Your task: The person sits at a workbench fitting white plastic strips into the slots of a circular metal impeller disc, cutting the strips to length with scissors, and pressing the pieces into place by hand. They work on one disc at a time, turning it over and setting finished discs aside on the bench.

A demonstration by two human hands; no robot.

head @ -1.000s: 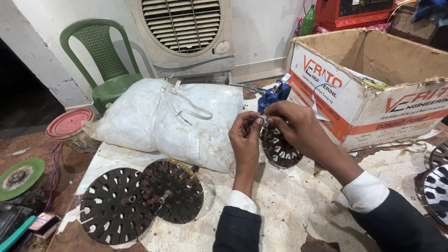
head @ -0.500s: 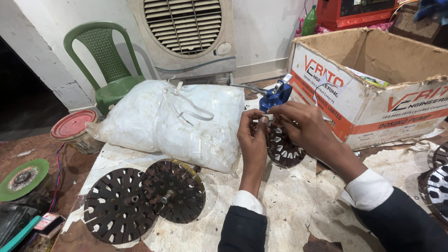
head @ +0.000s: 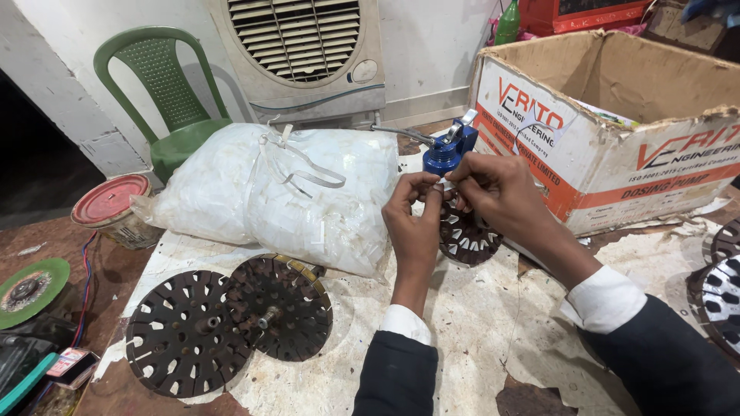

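My left hand (head: pixel 412 212) and my right hand (head: pixel 497 192) meet above a dark slotted round metal core (head: pixel 465 239) lying on the paper-covered table (head: pixel 478 323). Together the fingertips pinch a small white strip (head: pixel 445 185) just over the core's top edge. A blue vise-like tool (head: pixel 449 150) stands right behind the hands. Both sleeves are dark with white cuffs.
A large clear bag of white strips (head: pixel 270 196) lies left of the hands. Two dark slotted discs (head: pixel 227 320) sit at front left. An open cardboard box (head: pixel 617 115) stands right. More cores (head: pixel 721 285) at the right edge; green chair (head: pixel 166 100), air cooler (head: pixel 301 54) behind.
The view has shifted slightly; both hands stay pinched together over the core and have lifted a little toward its top edge.
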